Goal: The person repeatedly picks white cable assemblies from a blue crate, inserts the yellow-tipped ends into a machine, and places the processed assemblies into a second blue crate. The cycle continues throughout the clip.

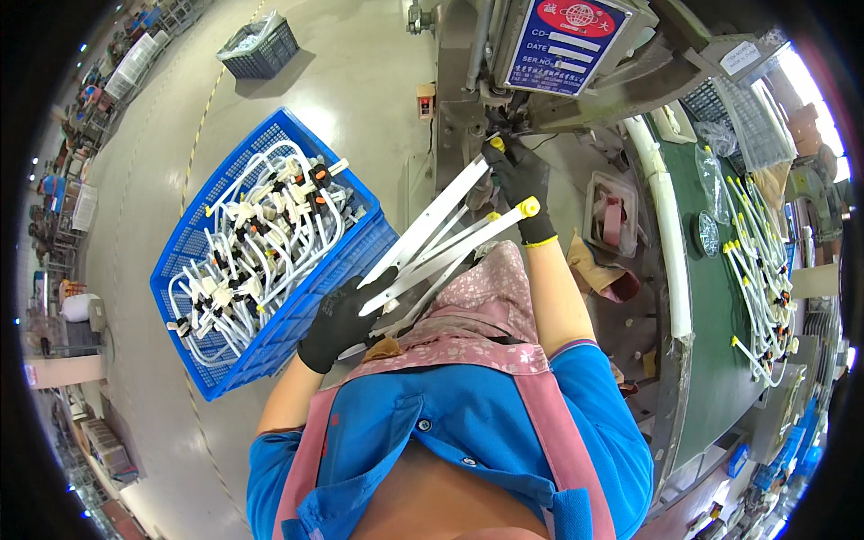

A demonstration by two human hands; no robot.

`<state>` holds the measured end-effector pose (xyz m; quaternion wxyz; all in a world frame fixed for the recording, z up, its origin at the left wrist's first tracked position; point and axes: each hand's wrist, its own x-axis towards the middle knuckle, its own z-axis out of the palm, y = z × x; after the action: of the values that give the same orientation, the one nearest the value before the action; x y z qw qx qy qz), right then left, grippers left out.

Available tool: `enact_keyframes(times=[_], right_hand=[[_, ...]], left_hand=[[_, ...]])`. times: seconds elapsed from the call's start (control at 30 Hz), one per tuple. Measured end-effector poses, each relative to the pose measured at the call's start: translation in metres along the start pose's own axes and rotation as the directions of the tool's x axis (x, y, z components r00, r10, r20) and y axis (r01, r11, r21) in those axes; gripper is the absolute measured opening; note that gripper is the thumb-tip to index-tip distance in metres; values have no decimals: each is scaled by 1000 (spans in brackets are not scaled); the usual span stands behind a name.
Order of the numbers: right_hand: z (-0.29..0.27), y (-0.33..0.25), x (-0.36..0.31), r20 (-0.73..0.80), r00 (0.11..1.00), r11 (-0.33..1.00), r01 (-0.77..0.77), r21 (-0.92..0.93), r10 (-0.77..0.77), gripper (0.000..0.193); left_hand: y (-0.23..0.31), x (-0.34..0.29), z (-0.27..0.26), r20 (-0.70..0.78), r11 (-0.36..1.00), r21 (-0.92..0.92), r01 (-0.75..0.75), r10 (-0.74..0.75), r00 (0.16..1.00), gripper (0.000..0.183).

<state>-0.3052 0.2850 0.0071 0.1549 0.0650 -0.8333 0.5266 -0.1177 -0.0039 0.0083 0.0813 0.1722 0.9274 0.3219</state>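
My left hand (337, 324), in a black glove, is closed around the lower ends of several white tubes (468, 244) that slant over my lap. A yellow fitting (528, 208) caps the upper end of one of them. Farther up, my right hand (522, 175), also gloved in black, has its fingers closed on the upper end of another white tube (441, 211). The yellow fitting (497, 143) on that tube is right at the working part of a grey machine (463, 126). The right fingertips are partly hidden against the dark machine parts.
On my left stands a blue plastic crate (378, 216) full of white tube assemblies with black and orange connectors. A dark crate (261, 58) sits on the floor beyond. To my right, a green worktop (693, 360) carries more white tubes (756, 261) with yellow ends.
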Motion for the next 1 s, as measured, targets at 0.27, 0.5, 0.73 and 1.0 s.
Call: enact_keyframes(times=[0.27, 0.5, 0.73, 1.0], right_hand=[[14, -2, 0, -30, 993, 994, 109, -21, -110, 28], [4, -2, 0, -11, 996, 985, -80, 152, 83, 36], [8, 17, -1, -11, 994, 979, -106, 173, 110, 38], [8, 22, -2, 58, 979, 942, -203, 267, 194, 37]], left_hand=[[-4, -9, 3, 5, 995, 53, 83, -83, 997, 63], [-8, -5, 13, -80, 986, 91, -139, 146, 986, 56], [22, -2, -5, 45, 998, 60, 18, -20, 999, 62], [50, -5, -39, 203, 995, 14, 101, -102, 974, 69]])
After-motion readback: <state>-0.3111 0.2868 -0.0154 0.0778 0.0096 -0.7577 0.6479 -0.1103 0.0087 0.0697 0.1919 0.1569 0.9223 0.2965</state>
